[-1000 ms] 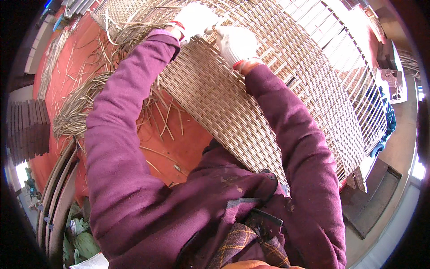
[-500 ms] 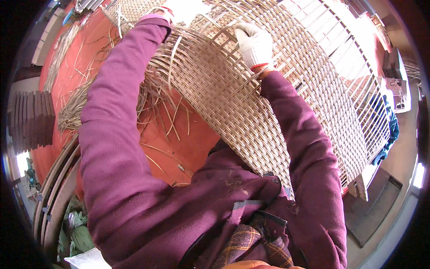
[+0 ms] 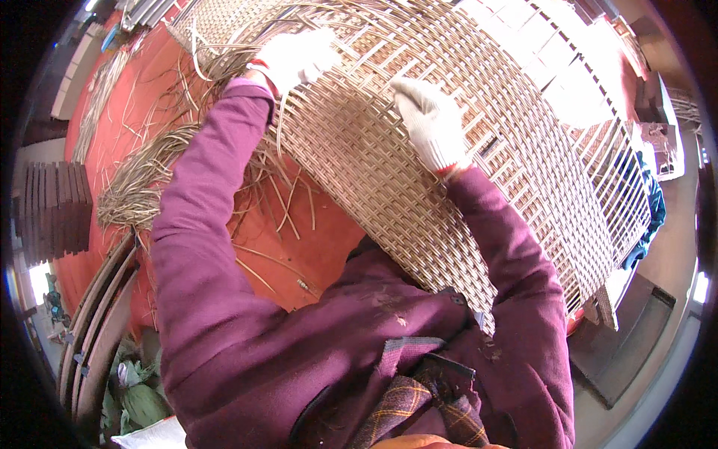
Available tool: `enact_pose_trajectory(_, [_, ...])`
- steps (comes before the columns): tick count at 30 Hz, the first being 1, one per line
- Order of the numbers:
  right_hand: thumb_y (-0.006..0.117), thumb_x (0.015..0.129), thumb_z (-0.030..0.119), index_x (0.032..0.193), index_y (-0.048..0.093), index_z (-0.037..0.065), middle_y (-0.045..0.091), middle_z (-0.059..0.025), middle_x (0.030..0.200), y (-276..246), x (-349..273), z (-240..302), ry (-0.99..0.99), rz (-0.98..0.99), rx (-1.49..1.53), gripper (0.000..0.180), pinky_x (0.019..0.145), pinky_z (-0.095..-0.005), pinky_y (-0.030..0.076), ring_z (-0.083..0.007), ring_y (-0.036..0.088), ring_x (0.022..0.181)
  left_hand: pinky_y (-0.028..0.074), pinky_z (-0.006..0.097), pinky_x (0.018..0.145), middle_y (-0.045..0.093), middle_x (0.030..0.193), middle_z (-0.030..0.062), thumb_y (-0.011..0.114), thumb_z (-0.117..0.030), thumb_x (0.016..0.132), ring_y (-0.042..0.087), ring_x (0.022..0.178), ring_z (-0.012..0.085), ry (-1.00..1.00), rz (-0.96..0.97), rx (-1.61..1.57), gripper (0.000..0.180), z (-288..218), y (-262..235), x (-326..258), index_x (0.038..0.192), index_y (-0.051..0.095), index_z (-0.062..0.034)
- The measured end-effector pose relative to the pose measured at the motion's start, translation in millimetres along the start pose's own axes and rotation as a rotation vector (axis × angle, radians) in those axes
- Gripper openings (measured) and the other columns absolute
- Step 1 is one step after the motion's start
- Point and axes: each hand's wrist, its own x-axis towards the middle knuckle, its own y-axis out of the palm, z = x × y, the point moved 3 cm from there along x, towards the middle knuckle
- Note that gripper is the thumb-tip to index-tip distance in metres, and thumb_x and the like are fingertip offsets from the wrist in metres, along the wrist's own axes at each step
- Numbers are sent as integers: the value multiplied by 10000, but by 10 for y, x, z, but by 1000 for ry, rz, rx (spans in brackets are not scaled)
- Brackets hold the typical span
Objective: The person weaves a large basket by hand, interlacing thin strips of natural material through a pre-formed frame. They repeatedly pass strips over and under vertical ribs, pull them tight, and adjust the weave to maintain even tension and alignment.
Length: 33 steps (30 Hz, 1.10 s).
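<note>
A wide woven panel of tan, flat wicker-like strands (image 3: 374, 172) slopes away from my body, with loose strand ends poking up along its far part. My left hand (image 3: 298, 58), in a white knit glove bleached by glare, is closed at the panel's left edge, beside long loose strands (image 3: 224, 56). Any strand inside it is lost in the brightness. Farther right, my right hand (image 3: 432, 123), also gloved, rests low over the weave with its thumb pressed to curled fingers. What those fingers pinch, if anything, is hidden.
A bundle of loose strands (image 3: 142, 183) lies on a red surface (image 3: 299, 258) at left. Bare parallel rods (image 3: 617, 183) extend along the panel's right side. Stacked dark slats (image 3: 52, 209) stand far left, curved brown strips (image 3: 97, 329) below them, and a dark tray (image 3: 624, 340) lower right.
Both hands have come nearer to my body, the right one over the weave, the left one down along the panel's left edge. Long strands by the left hand have shifted.
</note>
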Motion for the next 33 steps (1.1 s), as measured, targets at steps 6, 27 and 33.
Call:
enact_pose_trajectory(6, [760,926,34,1174,778,71,767,-140,1074,-604,-865,188,-98,-109,-315,252,915,-353,585,-282,741,1015,536,448,1040,633,1477,90,549,-194,1010,626,1301,310,1009,-76,1922,341,480,155,472,1309,713,-194])
enact_pose_trajectory(27, [746,884,83,1200,741,115,748,-123,1130,-2842,-4276,-141,365,-871,-1010,317,958,-447,534,-340,689,1066,241,235,404,351,660,-105,543,-371,1140,310,476,44,-163,-219,-39,354,613,-519,1300,824,488,-220])
enact_pose_trajectory(33, [708,894,107,1126,782,105,778,-114,1056,-3706,-5092,-544,475,-985,-1120,244,939,-429,545,-319,717,1004,288,262,429,541,652,-51,624,-398,1065,418,482,75,66,-525,395,333,594,-256,1174,841,642,-151])
